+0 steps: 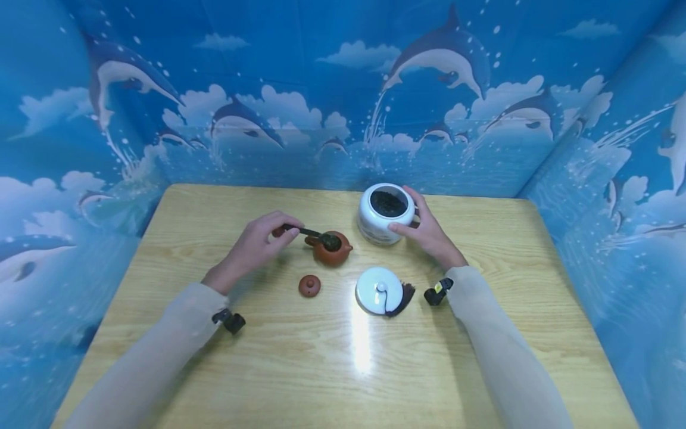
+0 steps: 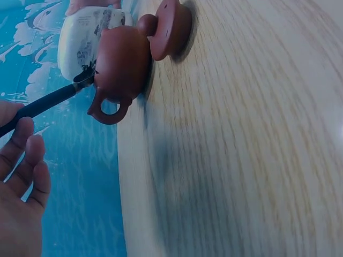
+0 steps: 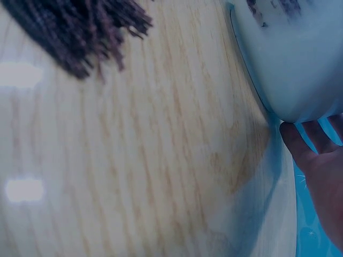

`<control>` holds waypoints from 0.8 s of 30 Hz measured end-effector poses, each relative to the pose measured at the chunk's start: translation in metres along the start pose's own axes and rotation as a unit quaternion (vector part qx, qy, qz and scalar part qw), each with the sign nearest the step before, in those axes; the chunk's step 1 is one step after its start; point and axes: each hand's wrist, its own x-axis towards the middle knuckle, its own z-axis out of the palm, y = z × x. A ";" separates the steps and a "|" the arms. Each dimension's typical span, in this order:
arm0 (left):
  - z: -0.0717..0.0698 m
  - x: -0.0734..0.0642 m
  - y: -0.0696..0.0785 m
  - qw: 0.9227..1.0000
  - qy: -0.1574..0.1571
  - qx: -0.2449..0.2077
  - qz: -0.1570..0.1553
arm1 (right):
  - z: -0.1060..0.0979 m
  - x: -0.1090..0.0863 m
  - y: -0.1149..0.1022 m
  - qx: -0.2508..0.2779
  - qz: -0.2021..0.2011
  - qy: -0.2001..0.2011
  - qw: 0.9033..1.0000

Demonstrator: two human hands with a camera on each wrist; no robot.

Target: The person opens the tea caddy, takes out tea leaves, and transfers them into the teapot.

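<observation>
My left hand (image 1: pixel 262 238) pinches the dark handle of a tea scoop (image 1: pixel 304 231). The scoop's head, heaped with dark tea leaves (image 1: pixel 330 242), is over the mouth of a small reddish-brown clay teapot (image 1: pixel 333 258). In the left wrist view the scoop (image 2: pixel 51 101) reaches the top of the teapot (image 2: pixel 122 64), whose looped handle faces the hand. With thumb and fingers spread around its side, my right hand (image 1: pixel 429 232) grips a white ceramic jar (image 1: pixel 370 225), open at the top with dark leaves inside. The right wrist view shows fingers against the jar's wall (image 3: pixel 300 69).
The teapot's small round lid (image 1: pixel 309 286) lies in front of it on the wooden table (image 1: pixel 289 357). A white jar lid (image 1: pixel 372 286) with a dark tassel (image 1: pixel 403 300) rests in front of the jar. Behind the table hangs a blue dolphin-print curtain (image 1: pixel 300 161).
</observation>
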 end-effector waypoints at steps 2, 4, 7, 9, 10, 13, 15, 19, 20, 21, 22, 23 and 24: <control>0.000 0.000 0.000 1.000 -0.001 0.012 0.016 | 0.000 0.000 0.000 0.001 0.001 0.000 1.000; 0.000 -0.001 0.000 0.999 -0.001 0.026 0.039 | 0.000 0.000 0.000 -0.001 0.001 0.000 1.000; -0.002 -0.002 0.002 0.994 0.002 0.057 0.092 | 0.000 0.000 -0.001 -0.003 0.003 0.000 1.000; -0.002 -0.002 0.002 0.987 0.007 0.088 0.136 | 0.000 0.000 -0.001 -0.004 0.002 0.000 1.000; -0.003 -0.002 0.003 0.982 0.010 0.105 0.157 | 0.000 0.000 -0.001 -0.006 0.002 -0.001 1.000; -0.003 -0.001 0.005 0.964 0.017 0.153 0.217 | 0.000 0.000 -0.001 -0.007 0.002 -0.003 1.000; -0.003 -0.001 0.007 0.952 0.013 0.182 0.246 | 0.000 0.000 -0.001 -0.008 0.003 -0.003 1.000; -0.003 -0.002 0.012 0.933 -0.012 0.228 0.277 | 0.000 -0.001 -0.001 -0.008 0.007 -0.004 1.000; -0.003 -0.002 0.014 0.931 -0.019 0.237 0.279 | 0.000 -0.001 -0.001 -0.007 0.007 -0.005 1.000; -0.003 -0.003 0.015 0.929 -0.025 0.244 0.279 | 0.000 -0.001 -0.001 -0.007 0.008 -0.005 1.000; -0.003 -0.003 0.015 0.928 -0.029 0.249 0.276 | 0.000 -0.001 -0.001 -0.006 0.008 -0.006 1.000; -0.003 -0.004 0.016 0.928 -0.033 0.252 0.273 | 0.000 -0.001 -0.001 -0.006 0.008 -0.006 1.000; -0.004 -0.004 0.016 0.928 -0.034 0.254 0.270 | 0.000 -0.001 -0.001 -0.005 0.008 -0.006 1.000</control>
